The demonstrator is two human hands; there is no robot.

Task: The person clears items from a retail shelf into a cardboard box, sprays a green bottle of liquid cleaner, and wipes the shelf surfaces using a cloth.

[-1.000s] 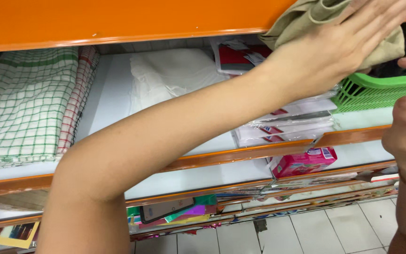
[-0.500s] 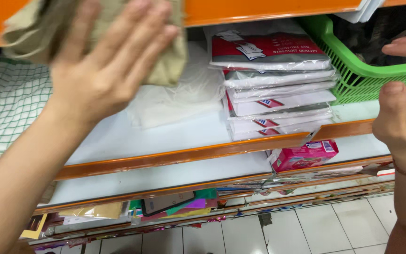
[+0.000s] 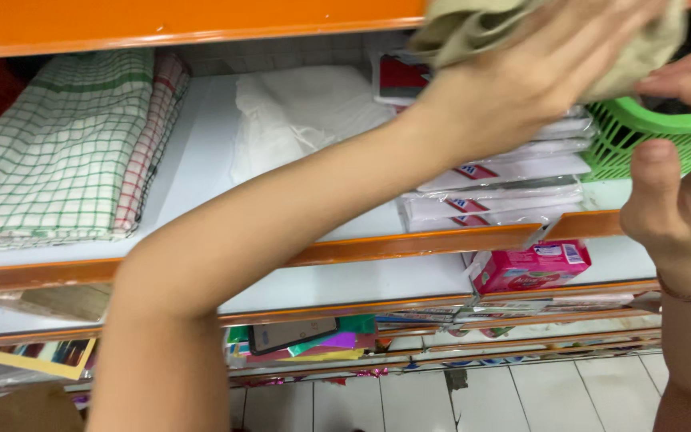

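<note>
Since half a second before, the left hand (image 3: 537, 68) had swept the beige cloth (image 3: 473, 28) rightward along the orange shelf edge (image 3: 185, 24), from the left part of the view to the upper right, and the checked towels had come fully into sight. That hand lay flat with fingers spread, pressing the crumpled cloth against the front of the upper shelf rather than clasping it. The right hand (image 3: 681, 192) was raised at the right edge of the view, thumb upright and fingers loosely curled, touching the rim of the green plastic basket (image 3: 649, 140); whether it actually gripped the rim could not be told. Below the cloth, a stack of clear-wrapped white packets (image 3: 505, 188) sat on the white shelf (image 3: 201, 168), just beside the basket. Further left lay a folded white fabric (image 3: 297, 120), and at the far left a pile of folded green-checked towels (image 3: 49, 160) with a red-checked one (image 3: 149, 136) against its side. On the lower shelf a pink box (image 3: 529, 268) leaned near the front, above coloured paper sheets (image 3: 321, 340).
</note>
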